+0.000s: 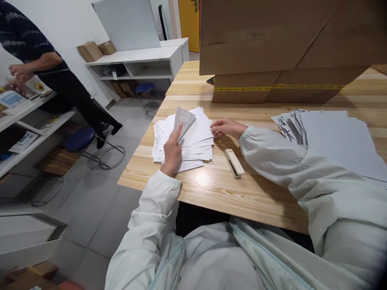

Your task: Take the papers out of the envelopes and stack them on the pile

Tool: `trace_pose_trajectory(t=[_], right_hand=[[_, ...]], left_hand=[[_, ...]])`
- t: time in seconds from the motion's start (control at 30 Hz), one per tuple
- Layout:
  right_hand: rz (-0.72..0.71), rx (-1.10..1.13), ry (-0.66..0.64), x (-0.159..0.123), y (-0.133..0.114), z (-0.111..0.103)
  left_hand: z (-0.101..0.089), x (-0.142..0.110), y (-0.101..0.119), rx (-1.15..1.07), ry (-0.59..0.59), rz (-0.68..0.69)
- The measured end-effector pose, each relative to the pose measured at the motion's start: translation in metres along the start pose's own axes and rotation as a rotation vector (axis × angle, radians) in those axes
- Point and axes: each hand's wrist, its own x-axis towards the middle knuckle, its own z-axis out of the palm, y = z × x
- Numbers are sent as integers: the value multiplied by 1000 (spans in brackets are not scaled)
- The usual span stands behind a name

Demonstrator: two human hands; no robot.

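My left hand (173, 151) is closed on a printed sheet of paper (187, 117), its index finger stretched along the sheet, which is bent upward. Under it lies a loose, uneven stack of white papers (198, 139), printed along its left side. At the stack's right edge, my right hand (228, 128) has its fingertips pinched on the edge of a paper; how many sheets they grip I cannot make out. A cream stapler (234, 163) lies on the wooden table (217, 191), just below my right hand.
Another spread pile of papers (332, 133) lies to the right, beyond my right sleeve. Large cardboard boxes (281, 40) stand at the back of the table. To the left, a person (45, 56) stands at a white shelf, near a blue stool (80, 139).
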Motion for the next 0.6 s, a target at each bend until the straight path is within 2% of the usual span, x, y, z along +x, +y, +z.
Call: trace_pose_trajectory(t=[0.13,0.27,0.47,0.6], right_hand=[[9,59,-24,4,1,-2],[-10,106,-39,7,-4,-1],[-42,136,-63,9,-10,2],[-45,148,-64,8,-11,2]], left_hand=[[-2,-1,4,109,-101,-68],[-3,-2,9,151,-152,-81],[-2,-1,8,157,-167,-130],[-3,0,6,153,-175,-113]])
